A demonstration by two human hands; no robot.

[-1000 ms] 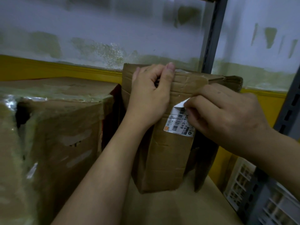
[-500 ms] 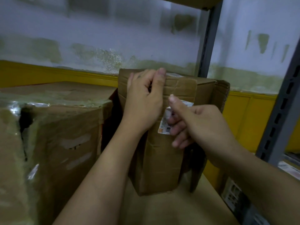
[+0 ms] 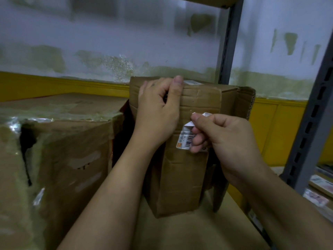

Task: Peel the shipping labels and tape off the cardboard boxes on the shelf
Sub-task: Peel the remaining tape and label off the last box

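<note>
A small brown cardboard box [image 3: 182, 177] stands upright on the shelf board [image 3: 189, 231]. My left hand [image 3: 158, 112] grips its top front edge, thumb up over the rim. A white shipping label [image 3: 184, 139] with a barcode and an orange corner is stuck on the box's front. Its upper part is folded away from the cardboard. My right hand [image 3: 221, 136] pinches that loose upper part between thumb and fingers and covers the label's right half. A second pale label [image 3: 192, 82] lies on the box's top.
A large cardboard box [image 3: 59, 156] wrapped in torn clear tape stands to the left, close to the small box. Grey metal shelf uprights [image 3: 306, 138] rise at the right. A stained wall with a yellow band is behind. Printed packets lie at the lower right.
My right hand has shifted left and down across the label and now pinches it. More of the label's top stands folded off the box. The left hand keeps its grip.
</note>
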